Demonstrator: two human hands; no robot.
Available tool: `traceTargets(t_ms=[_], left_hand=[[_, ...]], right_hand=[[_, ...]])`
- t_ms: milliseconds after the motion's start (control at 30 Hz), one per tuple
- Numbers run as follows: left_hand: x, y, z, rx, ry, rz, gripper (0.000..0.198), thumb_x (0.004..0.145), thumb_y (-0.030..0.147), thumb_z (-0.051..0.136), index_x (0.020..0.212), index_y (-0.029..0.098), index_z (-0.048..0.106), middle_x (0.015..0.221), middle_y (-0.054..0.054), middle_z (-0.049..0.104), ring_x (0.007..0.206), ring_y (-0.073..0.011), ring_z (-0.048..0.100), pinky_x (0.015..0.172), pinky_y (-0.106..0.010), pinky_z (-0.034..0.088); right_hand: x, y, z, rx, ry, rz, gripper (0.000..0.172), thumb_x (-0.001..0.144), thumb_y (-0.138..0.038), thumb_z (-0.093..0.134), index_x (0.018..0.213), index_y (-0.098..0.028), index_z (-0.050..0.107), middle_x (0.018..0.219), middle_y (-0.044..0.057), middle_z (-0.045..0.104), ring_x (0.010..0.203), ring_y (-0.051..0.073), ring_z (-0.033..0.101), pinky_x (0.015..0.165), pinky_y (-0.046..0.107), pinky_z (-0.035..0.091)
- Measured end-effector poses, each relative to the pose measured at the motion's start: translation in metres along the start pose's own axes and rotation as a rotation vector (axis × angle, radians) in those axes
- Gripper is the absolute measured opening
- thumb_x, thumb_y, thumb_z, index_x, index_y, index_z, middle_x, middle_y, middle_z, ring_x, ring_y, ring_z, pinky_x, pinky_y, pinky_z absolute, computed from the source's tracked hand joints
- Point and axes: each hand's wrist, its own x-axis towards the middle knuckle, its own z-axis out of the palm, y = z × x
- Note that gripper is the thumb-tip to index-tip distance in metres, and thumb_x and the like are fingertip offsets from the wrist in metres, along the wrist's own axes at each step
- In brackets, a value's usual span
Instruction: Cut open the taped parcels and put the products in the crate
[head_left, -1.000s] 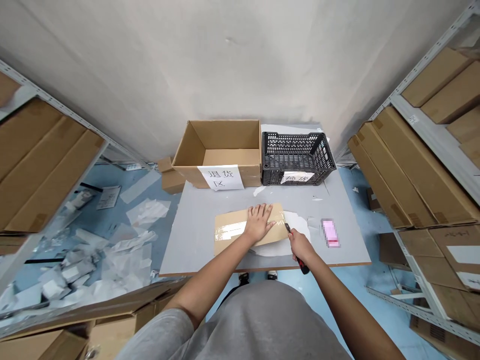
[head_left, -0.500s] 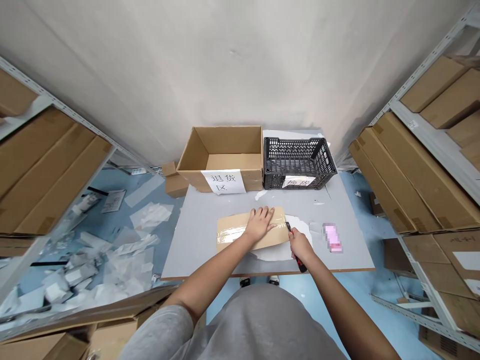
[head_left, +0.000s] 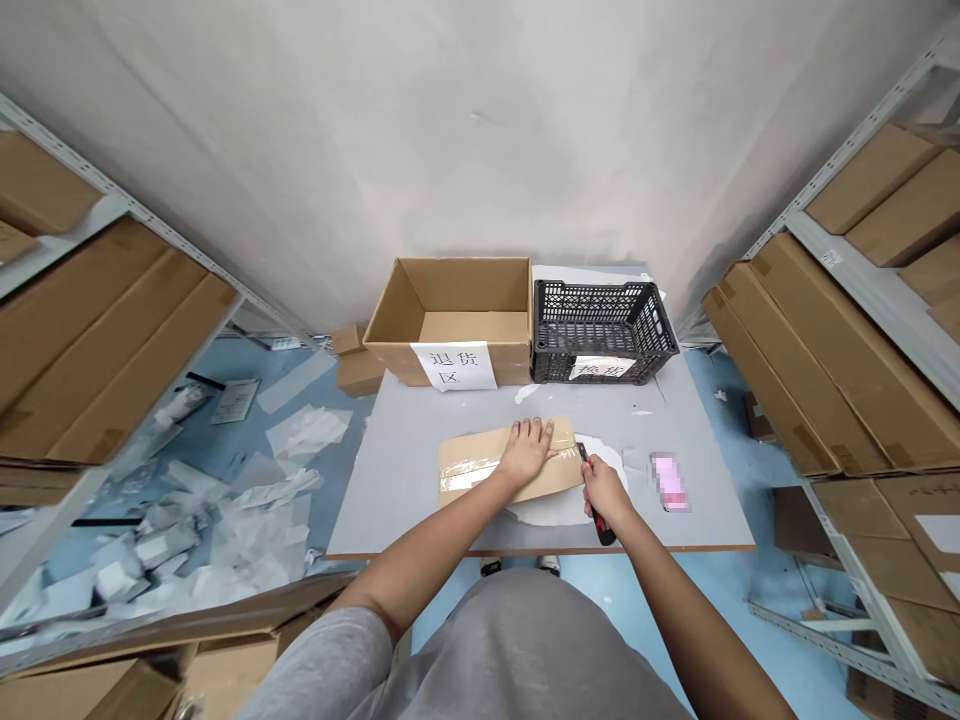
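Left hand (head_left: 525, 452) pressing flat on a tan taped cardboard parcel (head_left: 472, 470) lying long axis crosswise on the grey tabletop (head_left: 390, 490), with the right hand (head_left: 606, 492), just apart, gripping a red-and-black box cutter (head_left: 600, 525), its blade pointing forward against the parcel's right end.

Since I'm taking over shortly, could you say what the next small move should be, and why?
I'd probably shift the left hand off the tape, pressing the cardboard parcel beside it: that hand lies across it, and the box cutter in the right hand sits at the tape's right end, so a cut would run toward the fingers.
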Motion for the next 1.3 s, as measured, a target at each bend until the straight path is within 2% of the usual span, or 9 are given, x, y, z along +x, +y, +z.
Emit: traceTargets(t_ms=[267, 533, 867, 1100, 1300], left_hand=[[-0.002, 0.002, 0.0, -0.007, 0.003, -0.005, 0.068, 0.108, 0.053, 0.047, 0.166, 0.018, 0.04, 0.154, -0.025, 0.053, 0.134, -0.0405, 0.052, 0.118, -0.059, 0.032], [-0.003, 0.001, -0.004, 0.037, -0.014, 0.012, 0.065, 0.109, 0.054, 0.041, 0.164, 0.018, 0.043, 0.154, -0.024, 0.054, 0.134, -0.0399, 0.052, 0.116, -0.058, 0.035], [-0.003, 0.0, -0.004, 0.033, 0.027, 0.009, 0.064, 0.108, 0.053, 0.049, 0.16, 0.016, 0.048, 0.151, -0.025, 0.056, 0.131, -0.0387, 0.053, 0.115, -0.057, 0.038], [-0.006, 0.004, -0.004, 0.035, 0.032, 0.002, 0.063, 0.108, 0.051, 0.05, 0.16, 0.015, 0.049, 0.151, -0.025, 0.056, 0.131, -0.0396, 0.054, 0.116, -0.058, 0.037], [-0.002, -0.001, -0.001, 0.003, 0.029, -0.002, 0.062, 0.109, 0.052, 0.048, 0.159, 0.015, 0.05, 0.149, -0.026, 0.057, 0.13, -0.0397, 0.054, 0.115, -0.058, 0.037]], right_hand=[[0.018, -0.007, 0.006, 0.051, 0.004, 0.017, 0.02, 0.113, -0.034, 0.033, 0.109, -0.023, 0.05, 0.054, -0.009, 0.052, 0.038, 0.014, 0.058, 0.041, 0.019, 0.039], [0.005, 0.012, 0.002, -0.043, -0.051, 0.018, 0.02, 0.113, -0.035, 0.036, 0.105, -0.023, 0.05, 0.052, -0.01, 0.051, 0.034, 0.012, 0.055, 0.041, 0.018, 0.036], [0.011, 0.009, -0.002, 0.297, -0.056, 0.044, 0.019, 0.108, -0.039, 0.042, 0.094, -0.026, 0.045, 0.045, -0.011, 0.048, 0.03, 0.015, 0.052, 0.035, 0.02, 0.037], [0.031, -0.001, -0.003, 0.342, -0.085, 0.017, 0.02, 0.105, -0.042, 0.047, 0.092, -0.027, 0.042, 0.045, -0.009, 0.051, 0.03, 0.017, 0.052, 0.033, 0.023, 0.038], [0.029, 0.011, 0.002, 0.366, -0.124, 0.024, 0.017, 0.105, -0.038, 0.044, 0.092, -0.028, 0.04, 0.046, -0.01, 0.05, 0.031, 0.017, 0.052, 0.033, 0.024, 0.041]])
